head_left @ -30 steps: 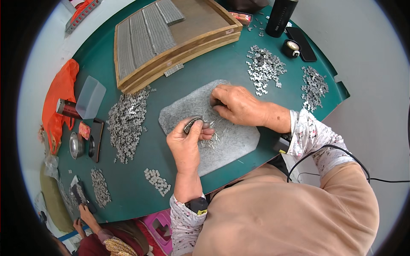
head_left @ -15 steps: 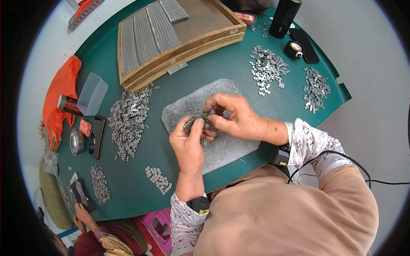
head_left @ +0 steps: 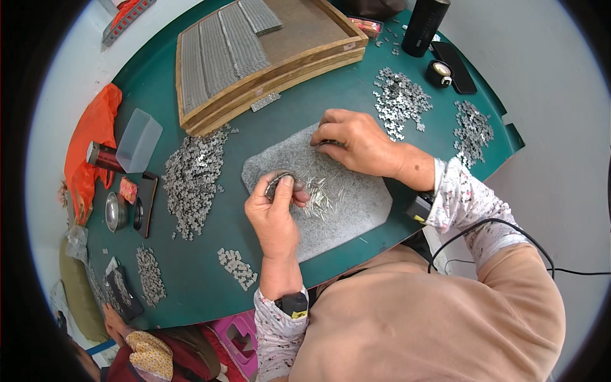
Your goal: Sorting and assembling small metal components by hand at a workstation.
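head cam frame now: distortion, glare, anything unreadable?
Head view: strong fisheye, the edge of the green table bows and the picture corners go black; head view: bright glints on the metal pieces heaped left of the grey mat; head view: light otherwise fairly even; head view: the dark item in the left hand is too small to make out.

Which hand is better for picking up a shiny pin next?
Probably the right hand: it's near the pins, though it may pinch something small. The left hand is closer but grips a dark metal piece.
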Demonstrator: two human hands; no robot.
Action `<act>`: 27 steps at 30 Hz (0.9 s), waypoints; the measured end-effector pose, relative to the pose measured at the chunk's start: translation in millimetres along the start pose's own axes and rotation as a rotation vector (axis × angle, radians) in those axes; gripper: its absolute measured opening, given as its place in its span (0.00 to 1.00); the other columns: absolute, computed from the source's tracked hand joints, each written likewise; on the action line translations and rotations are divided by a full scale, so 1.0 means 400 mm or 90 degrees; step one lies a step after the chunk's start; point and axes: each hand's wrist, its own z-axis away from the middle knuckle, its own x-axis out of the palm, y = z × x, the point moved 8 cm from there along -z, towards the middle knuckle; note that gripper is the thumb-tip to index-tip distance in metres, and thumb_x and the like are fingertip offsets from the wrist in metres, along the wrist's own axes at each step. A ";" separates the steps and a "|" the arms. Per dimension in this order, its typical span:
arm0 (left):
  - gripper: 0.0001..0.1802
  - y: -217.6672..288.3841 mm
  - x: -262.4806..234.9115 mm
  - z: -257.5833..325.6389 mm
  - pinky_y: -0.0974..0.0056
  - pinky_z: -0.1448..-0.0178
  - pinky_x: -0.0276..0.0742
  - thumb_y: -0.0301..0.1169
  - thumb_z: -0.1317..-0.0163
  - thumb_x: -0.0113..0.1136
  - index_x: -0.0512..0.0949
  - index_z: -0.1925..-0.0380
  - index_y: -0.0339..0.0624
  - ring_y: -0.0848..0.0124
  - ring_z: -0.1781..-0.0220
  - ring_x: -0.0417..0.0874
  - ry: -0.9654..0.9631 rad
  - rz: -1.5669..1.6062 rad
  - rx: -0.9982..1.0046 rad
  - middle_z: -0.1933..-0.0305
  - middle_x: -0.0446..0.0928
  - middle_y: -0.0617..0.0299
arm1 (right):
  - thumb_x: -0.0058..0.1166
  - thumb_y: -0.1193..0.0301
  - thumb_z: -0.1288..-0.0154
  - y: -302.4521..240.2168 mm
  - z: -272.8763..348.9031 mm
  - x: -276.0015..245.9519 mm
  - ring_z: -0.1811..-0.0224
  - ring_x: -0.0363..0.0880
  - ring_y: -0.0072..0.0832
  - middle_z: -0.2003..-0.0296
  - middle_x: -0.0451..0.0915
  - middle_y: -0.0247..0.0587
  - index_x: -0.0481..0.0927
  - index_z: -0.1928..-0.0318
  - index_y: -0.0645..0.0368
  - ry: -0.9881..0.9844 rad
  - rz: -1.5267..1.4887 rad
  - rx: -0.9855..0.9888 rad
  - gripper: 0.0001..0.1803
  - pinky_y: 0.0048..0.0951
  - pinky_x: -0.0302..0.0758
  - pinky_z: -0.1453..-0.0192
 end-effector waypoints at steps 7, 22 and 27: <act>0.06 -0.010 0.007 -0.005 0.66 0.67 0.83 0.24 0.33 0.56 0.76 0.61 0.31 0.66 0.72 0.86 -0.014 0.025 -0.020 0.69 0.82 0.52 | 0.56 0.71 0.48 -0.041 -0.003 0.102 0.61 0.75 0.37 0.66 0.74 0.40 0.80 0.69 0.61 -0.093 0.170 -0.185 0.07 0.35 0.75 0.56; 0.05 -0.008 0.032 0.003 0.67 0.66 0.85 0.21 0.33 0.54 0.76 0.60 0.29 0.66 0.70 0.86 -0.056 -0.024 0.008 0.68 0.81 0.52 | 0.55 0.78 0.35 -0.039 0.003 0.037 0.68 0.77 0.29 0.68 0.77 0.41 0.76 0.59 0.64 -0.016 -0.289 0.067 0.06 0.30 0.75 0.61; 0.06 0.000 0.040 0.003 0.67 0.67 0.84 0.22 0.34 0.55 0.77 0.61 0.29 0.65 0.72 0.86 -0.052 -0.040 0.035 0.69 0.82 0.51 | 0.54 0.75 0.32 -0.025 0.020 0.071 0.65 0.73 0.22 0.66 0.75 0.36 0.75 0.60 0.64 -0.012 -0.385 0.097 0.05 0.26 0.73 0.59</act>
